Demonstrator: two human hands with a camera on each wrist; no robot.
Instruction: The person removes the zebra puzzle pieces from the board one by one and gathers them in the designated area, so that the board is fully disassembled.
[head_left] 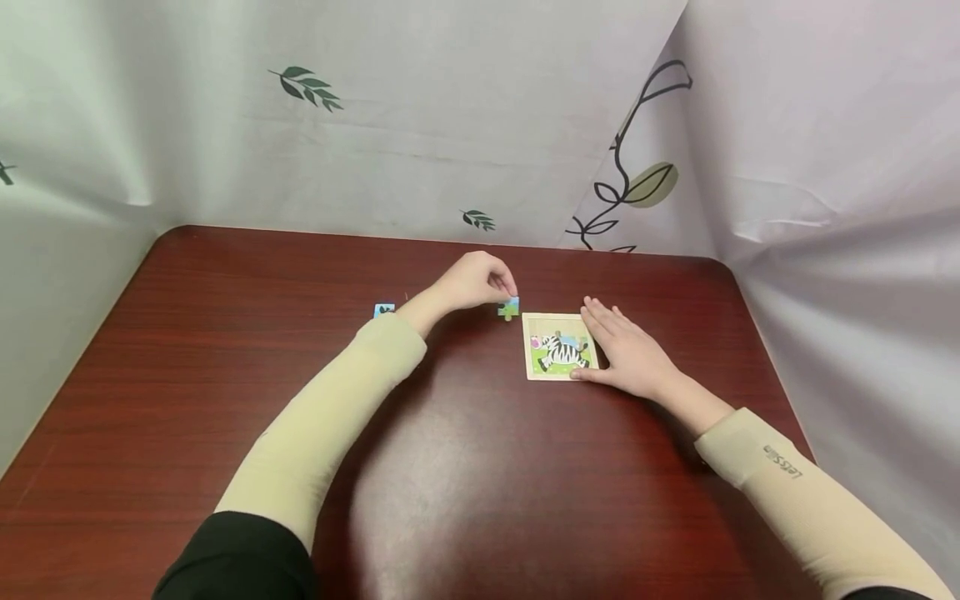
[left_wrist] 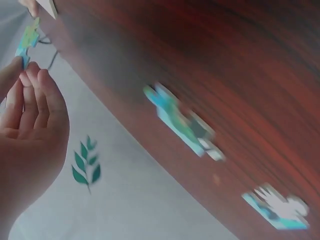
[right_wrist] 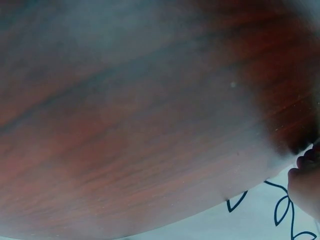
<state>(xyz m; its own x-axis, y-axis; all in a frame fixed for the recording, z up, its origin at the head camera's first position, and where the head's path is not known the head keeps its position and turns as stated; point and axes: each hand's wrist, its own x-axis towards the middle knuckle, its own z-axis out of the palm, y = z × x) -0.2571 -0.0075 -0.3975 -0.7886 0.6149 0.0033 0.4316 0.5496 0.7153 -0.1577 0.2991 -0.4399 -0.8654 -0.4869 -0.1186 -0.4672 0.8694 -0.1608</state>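
Between thumb and fingertips, my left hand [head_left: 474,280] pinches a blue and green jigsaw piece [head_left: 508,310], held just left of the puzzle board; the left wrist view has the same piece at its top left corner. The square puzzle board [head_left: 531,372] has a pale wooden border and a zebra picture on green. Along its right side rests my right hand [head_left: 633,357], fingers straight and thumb at the lower edge. In the right wrist view, only a bit of that hand [right_wrist: 305,185] shows at the right edge.
Two more jigsaw pieces lie apart on the red-brown table [head_left: 480,467]: a blurred blue-green one [left_wrist: 182,125] and one with white and blue [left_wrist: 280,210]. The head view shows one piece [head_left: 384,309] beside the left forearm. A white leaf-print curtain [head_left: 420,125] stands behind the table.
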